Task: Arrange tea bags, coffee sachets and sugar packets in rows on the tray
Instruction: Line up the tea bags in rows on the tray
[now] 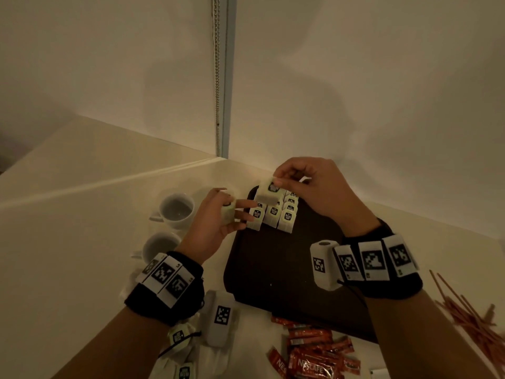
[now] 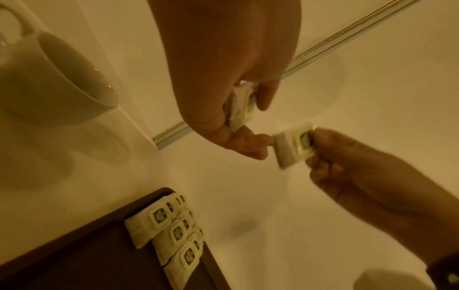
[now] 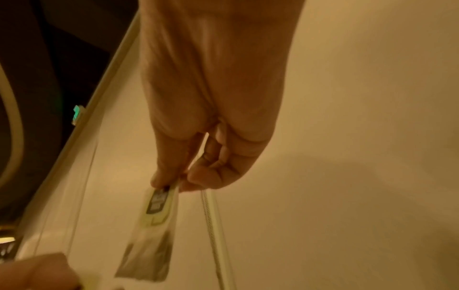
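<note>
A dark tray [image 1: 273, 269] lies on the pale counter, with several white tea bags [image 1: 273, 213] laid in rows at its far left corner [image 2: 171, 231]. My right hand [image 1: 306, 181] hovers over those rows and pinches one tea bag [image 1: 269, 191] by its top edge, so it hangs down [image 3: 151, 231]. My left hand [image 1: 218, 217] is just left of the tray and grips a small stack of tea bags [image 1: 228, 212] between thumb and fingers [image 2: 240, 108]. Red coffee sachets [image 1: 314, 354] lie in a loose pile in front of the tray.
Two white cups [image 1: 176, 209] on saucers stand left of the tray. More tea bags [image 1: 180, 348] lie near my left wrist. Thin red stir sticks [image 1: 470, 318] are scattered at the right. Walls meet in a corner behind the tray.
</note>
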`<state>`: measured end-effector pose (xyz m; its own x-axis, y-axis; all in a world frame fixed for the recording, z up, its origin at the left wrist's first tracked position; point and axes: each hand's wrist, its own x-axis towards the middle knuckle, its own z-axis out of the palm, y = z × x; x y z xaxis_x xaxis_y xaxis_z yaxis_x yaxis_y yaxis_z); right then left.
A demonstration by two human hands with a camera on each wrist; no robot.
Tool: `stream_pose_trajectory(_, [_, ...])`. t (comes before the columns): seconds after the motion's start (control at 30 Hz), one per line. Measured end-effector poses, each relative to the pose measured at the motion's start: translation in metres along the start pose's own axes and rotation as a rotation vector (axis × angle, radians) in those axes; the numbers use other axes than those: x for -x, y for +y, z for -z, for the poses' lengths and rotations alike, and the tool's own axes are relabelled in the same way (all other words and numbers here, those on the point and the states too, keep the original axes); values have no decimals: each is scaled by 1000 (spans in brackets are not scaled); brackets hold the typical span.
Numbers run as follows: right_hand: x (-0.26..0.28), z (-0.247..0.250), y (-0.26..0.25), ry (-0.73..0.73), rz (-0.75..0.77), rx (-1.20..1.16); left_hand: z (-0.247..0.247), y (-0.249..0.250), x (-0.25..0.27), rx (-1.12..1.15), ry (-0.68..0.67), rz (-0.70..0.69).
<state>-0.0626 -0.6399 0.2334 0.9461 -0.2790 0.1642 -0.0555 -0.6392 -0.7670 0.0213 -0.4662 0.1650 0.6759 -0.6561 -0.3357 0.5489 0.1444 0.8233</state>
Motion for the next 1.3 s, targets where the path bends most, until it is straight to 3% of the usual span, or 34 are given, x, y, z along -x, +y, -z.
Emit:
stream_pose_trajectory(0.1, [10, -15, 37, -132, -195, 128, 8, 3, -1, 53, 27, -1])
stream_pose_trajectory(0.27, [22, -50, 91, -335, -445, 173, 15, 7, -4, -56, 90, -74])
stream_pose_trajectory(0.57, [4, -79, 135, -142, -491, 249, 20, 7, -5, 27, 142, 23])
stream_pose_trajectory(0.87, [-13, -87, 147, -110, -501, 331, 20, 9, -2, 33, 81, 62])
stream_pose_trajectory(0.97, [-18, -81, 126, -9, -412, 274, 20, 8, -2, -5, 39, 40])
stream_pose_trajectory(1.03, [-22, -74, 92, 36, -314, 69, 18, 8, -4, -51, 35, 23])
stream_pose_trajectory(1.13, [-23, -64, 35, -41, -93, -158, 14, 6, -7, -121, -7, -41])
stream_pose_trajectory(1.3, [-22, -47, -10, -72, 147, -44, 3, 7, -3, -325, -89, -231])
